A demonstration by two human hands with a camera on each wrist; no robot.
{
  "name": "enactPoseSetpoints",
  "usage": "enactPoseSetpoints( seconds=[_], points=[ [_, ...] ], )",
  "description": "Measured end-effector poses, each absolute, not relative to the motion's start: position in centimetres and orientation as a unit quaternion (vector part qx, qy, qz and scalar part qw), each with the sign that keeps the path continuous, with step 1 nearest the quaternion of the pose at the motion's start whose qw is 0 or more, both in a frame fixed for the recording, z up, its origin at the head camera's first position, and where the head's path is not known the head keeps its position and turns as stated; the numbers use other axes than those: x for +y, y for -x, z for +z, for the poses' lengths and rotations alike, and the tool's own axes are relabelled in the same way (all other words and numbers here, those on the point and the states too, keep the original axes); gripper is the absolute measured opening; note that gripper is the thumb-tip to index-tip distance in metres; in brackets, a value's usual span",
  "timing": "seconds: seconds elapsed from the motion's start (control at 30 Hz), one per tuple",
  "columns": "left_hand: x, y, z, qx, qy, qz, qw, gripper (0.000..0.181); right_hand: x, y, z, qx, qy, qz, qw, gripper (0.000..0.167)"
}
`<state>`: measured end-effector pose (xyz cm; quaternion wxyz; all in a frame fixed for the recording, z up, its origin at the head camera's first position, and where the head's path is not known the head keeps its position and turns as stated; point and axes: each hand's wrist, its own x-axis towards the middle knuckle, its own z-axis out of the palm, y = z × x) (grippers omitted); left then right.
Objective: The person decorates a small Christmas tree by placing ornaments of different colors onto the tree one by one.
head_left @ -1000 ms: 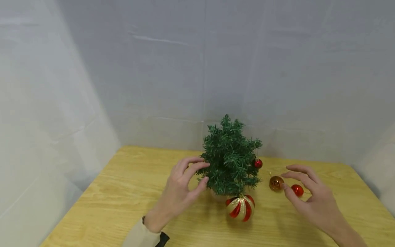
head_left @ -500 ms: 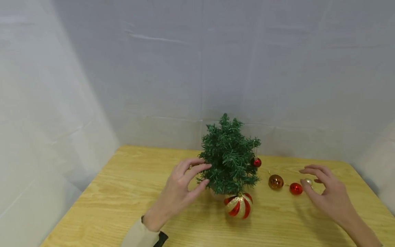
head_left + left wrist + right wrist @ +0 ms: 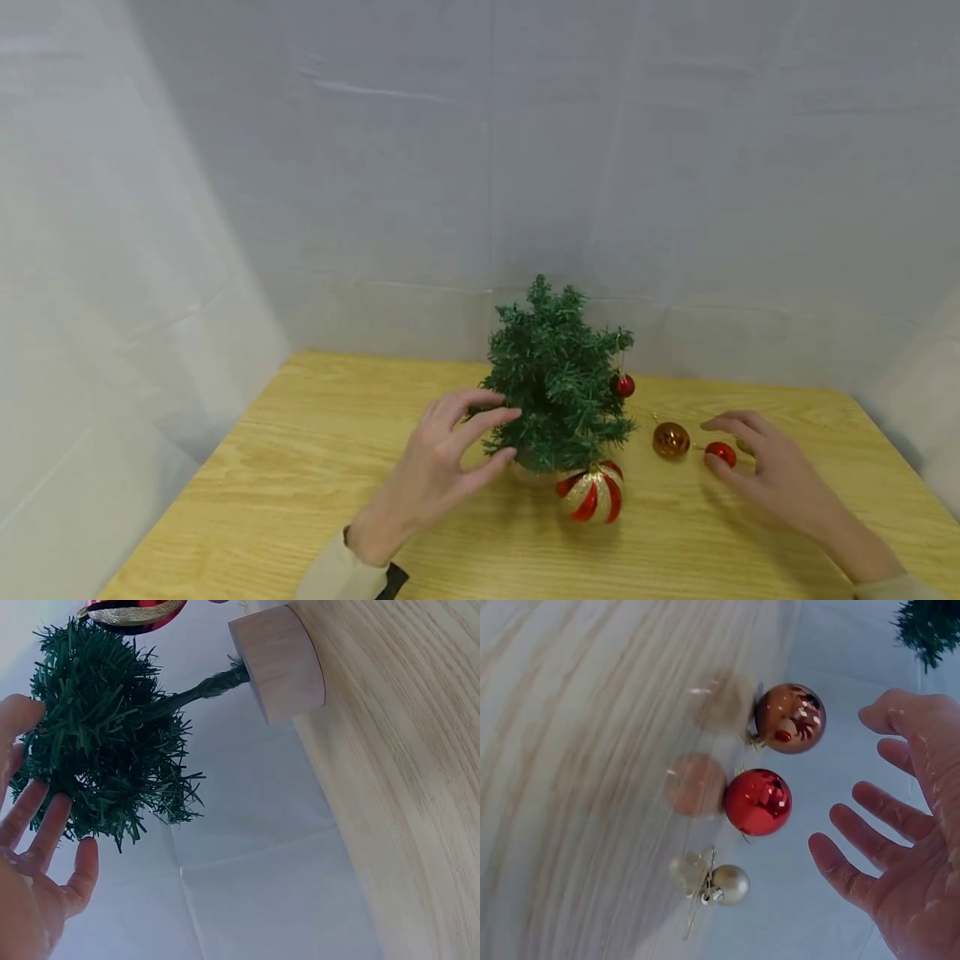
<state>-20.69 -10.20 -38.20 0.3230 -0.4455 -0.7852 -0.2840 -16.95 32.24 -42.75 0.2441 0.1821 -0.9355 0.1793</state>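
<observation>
A small green artificial Christmas tree (image 3: 551,375) stands on a round wooden base (image 3: 285,667). Spread fingers of my left hand (image 3: 426,471) touch its left branches. On the tree's front hangs a large red-and-gold striped bauble (image 3: 595,494), and on its right side a small dark red bauble (image 3: 624,385). My right hand (image 3: 780,479) hovers by a red bauble (image 3: 757,802); the right wrist view shows its fingers apart from the ball and holding nothing. Beside the red one lie a shiny brown bauble (image 3: 790,718) and a small pearl-gold bauble (image 3: 730,885) with a string loop.
The wooden table (image 3: 300,433) reflects the baubles in the right wrist view. Pale sheeting (image 3: 420,183) hangs behind the table and along its left side. The table's far edge runs just behind the tree.
My right hand went rightward past the red bauble, then came back left and lower over it. My left hand stays at the branches. The striped bauble has shifted slightly right and up.
</observation>
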Motion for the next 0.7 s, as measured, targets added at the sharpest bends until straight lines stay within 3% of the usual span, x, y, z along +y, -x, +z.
enactPoseSetpoints(
  seconds=[0.33,0.57,0.7],
  points=[
    [-10.5,21.5,-38.1,-0.755,0.494,-0.256,0.348,0.049,29.8,17.0,-43.4,-0.952,-0.186,0.135,0.201,0.045],
    [-10.2,21.0,-38.0,-0.756,0.5,-0.241,0.346,0.049,29.4,18.0,-44.0,-0.941,-0.224,0.08,0.241,0.048],
    [-10.1,20.8,-38.0,-0.754,0.503,-0.244,0.346,0.054,29.3,18.1,-44.0,-0.947,-0.219,0.071,0.224,0.045]
  ],
)
